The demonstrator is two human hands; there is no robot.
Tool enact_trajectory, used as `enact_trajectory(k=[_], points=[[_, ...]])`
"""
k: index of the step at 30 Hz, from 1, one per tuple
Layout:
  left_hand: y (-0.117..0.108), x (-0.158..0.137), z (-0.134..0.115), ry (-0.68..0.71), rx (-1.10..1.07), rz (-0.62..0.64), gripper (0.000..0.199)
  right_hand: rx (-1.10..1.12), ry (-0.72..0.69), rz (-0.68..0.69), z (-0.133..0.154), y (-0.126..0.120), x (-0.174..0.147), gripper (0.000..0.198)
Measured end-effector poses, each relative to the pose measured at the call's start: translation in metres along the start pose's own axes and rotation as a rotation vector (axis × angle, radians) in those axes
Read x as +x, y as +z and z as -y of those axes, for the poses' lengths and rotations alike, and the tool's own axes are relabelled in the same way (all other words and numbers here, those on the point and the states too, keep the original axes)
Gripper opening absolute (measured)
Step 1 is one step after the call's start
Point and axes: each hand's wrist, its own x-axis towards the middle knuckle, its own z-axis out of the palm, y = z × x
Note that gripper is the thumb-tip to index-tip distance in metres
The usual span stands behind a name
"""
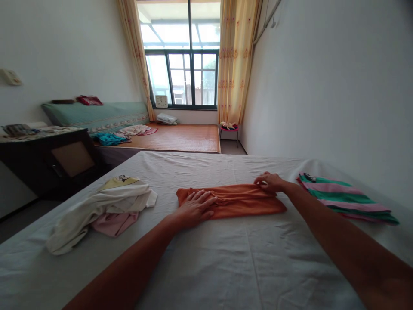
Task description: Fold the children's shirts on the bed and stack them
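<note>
An orange garment (245, 202), folded into a long strip, lies across the white sheet (206, 267) in front of me. My left hand (195, 209) rests flat on its left part, fingers stretched out. At its far right edge, my right hand (269, 181) has curled fingers that pinch the fabric. Left of it lies a loose heap with a white garment (106, 202) and a pink cloth (115, 223) partly under it. On the right is a folded green and pink striped garment (345, 193), its near side close to my right forearm.
Beyond the sheet is a bed with a brown mat (183, 137) holding a blue cloth (111, 138). A dark cabinet (41, 159) stands at left, a pink-topped stool (229, 128) by the curtain (237, 64). A white wall (329, 86) runs along the right.
</note>
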Motion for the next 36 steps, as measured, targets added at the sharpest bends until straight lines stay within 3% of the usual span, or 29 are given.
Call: enact_trajectory(k=[3,6,9,14,18,22,24,26,29,32,36], points=[[0.001,0.0,0.002,0.004,-0.007,-0.007,0.054,0.122,0.049,0.104,-0.005,-0.017,0.0,0.026],[0.001,0.001,0.003,0.009,-0.021,-0.009,0.053,0.468,0.023,0.128,-0.008,-0.027,-0.006,0.02],[0.001,0.0,0.003,0.012,-0.03,-0.007,0.054,0.822,0.039,0.058,-0.006,-0.028,-0.017,0.026],[0.0,0.0,0.003,0.015,-0.032,-0.008,0.053,1.206,0.243,-0.095,-0.007,-0.012,-0.022,0.031],[-0.001,0.0,0.003,0.012,-0.043,0.001,0.053,1.161,0.504,-0.249,-0.022,0.003,-0.022,0.013],[0.0,0.0,0.003,0.01,-0.054,0.004,0.053,1.052,0.578,-0.368,-0.034,0.008,-0.029,0.002],[0.0,0.0,0.003,0.011,-0.052,-0.005,0.052,0.999,0.545,-0.413,-0.031,0.008,-0.03,0.013],[0.0,0.0,0.003,0.014,-0.048,-0.018,0.052,0.86,0.421,-0.436,-0.022,0.009,-0.025,0.023],[0.0,-0.001,0.003,0.021,-0.042,-0.032,0.052,0.573,0.23,-0.334,-0.003,0.014,-0.013,0.029],[0.0,-0.002,0.002,0.019,-0.04,-0.034,0.052,0.494,0.194,-0.212,0.009,0.017,-0.004,0.026],[0.0,-0.003,0.002,0.002,-0.042,-0.034,0.052,0.517,0.188,-0.129,0.003,0.009,-0.008,0.022]])
